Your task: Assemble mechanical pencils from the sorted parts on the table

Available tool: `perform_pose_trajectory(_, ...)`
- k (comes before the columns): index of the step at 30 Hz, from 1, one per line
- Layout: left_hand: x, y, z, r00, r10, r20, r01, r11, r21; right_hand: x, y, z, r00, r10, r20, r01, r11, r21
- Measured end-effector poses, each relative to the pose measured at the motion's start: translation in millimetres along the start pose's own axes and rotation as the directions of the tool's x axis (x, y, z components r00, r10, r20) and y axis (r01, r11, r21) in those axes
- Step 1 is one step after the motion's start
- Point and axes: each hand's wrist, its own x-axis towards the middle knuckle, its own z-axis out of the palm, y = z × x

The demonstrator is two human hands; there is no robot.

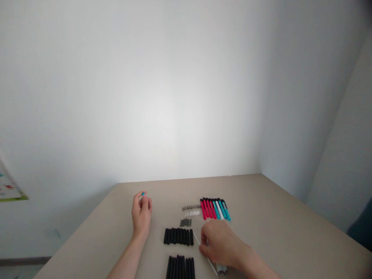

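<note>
My left hand (142,214) is raised over the left part of the table, its thumb and forefinger closed on a small teal piece (143,193); most of that piece is hidden by the fingers. Low on the right, my right hand (217,241) pinches a thin white pen refill (213,267), which slants past the fingertips on both sides. Beneath that hand lie more refills (221,268), partly covered. Left of it are a row of short black tubes (178,236) and, nearer me, a row of longer black tubes (180,267).
Beyond my right hand lies a row of red, teal and white pen barrels (215,209). Beside them are small springs (191,207), clear plastic pieces (192,213) and dark grey metal pieces (185,222). The beige table (270,224) meets a white wall at the back.
</note>
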Motion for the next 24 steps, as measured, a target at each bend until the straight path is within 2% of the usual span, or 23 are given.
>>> perform_pose_trajectory(2, -4, 0, 4.5, 0.995, 0.051, 0.083, -0.051, 0.999, 0.005, 1, 2, 1, 1.0, 0.026, 0.014, -0.027, 0.999, 0.038)
perform_pose_trajectory(4, -9, 1, 8.2, 0.973, 0.119, 0.196, -0.142, 0.984, 0.107, 2, 5, 3, 0.998, 0.052, 0.027, -0.054, 0.996, 0.075)
perform_pose_trajectory(8, -18, 6, 9.8, 0.887, 0.184, 0.424, -0.312, 0.915, 0.255, 4, 14, 5, 0.994, 0.107, -0.009, -0.103, 0.978, 0.18)
perform_pose_trajectory(11, -24, 14, 9.8, 0.815, 0.202, 0.543, -0.402, 0.872, 0.278, 7, 14, 0, 0.981, 0.189, -0.052, -0.156, 0.914, 0.375)
perform_pose_trajectory(13, -28, 20, 11.0, 0.732, 0.233, 0.641, -0.481, 0.842, 0.244, 8, 12, -4, 0.979, 0.204, 0.001, -0.17, 0.811, 0.559)
perform_pose_trajectory(15, -31, 26, 13.2, 0.646, 0.263, 0.716, -0.534, 0.826, 0.178, 9, 8, -6, 0.984, 0.17, 0.059, -0.159, 0.674, 0.721)
perform_pose_trajectory(17, -35, 29, 15.6, 0.589, 0.271, 0.762, -0.55, 0.825, 0.132, 9, 4, -5, 0.988, 0.127, 0.086, -0.143, 0.558, 0.817)
perform_pose_trajectory(21, -43, 31, 18.8, 0.522, 0.243, 0.818, -0.524, 0.848, 0.082, 10, -2, -2, 0.979, 0.092, 0.182, -0.204, 0.401, 0.893)
perform_pose_trajectory(24, -47, 32, 20.0, 0.499, 0.238, 0.833, -0.509, 0.859, 0.059, 10, -5, 0, 0.968, 0.051, 0.244, -0.249, 0.249, 0.936)
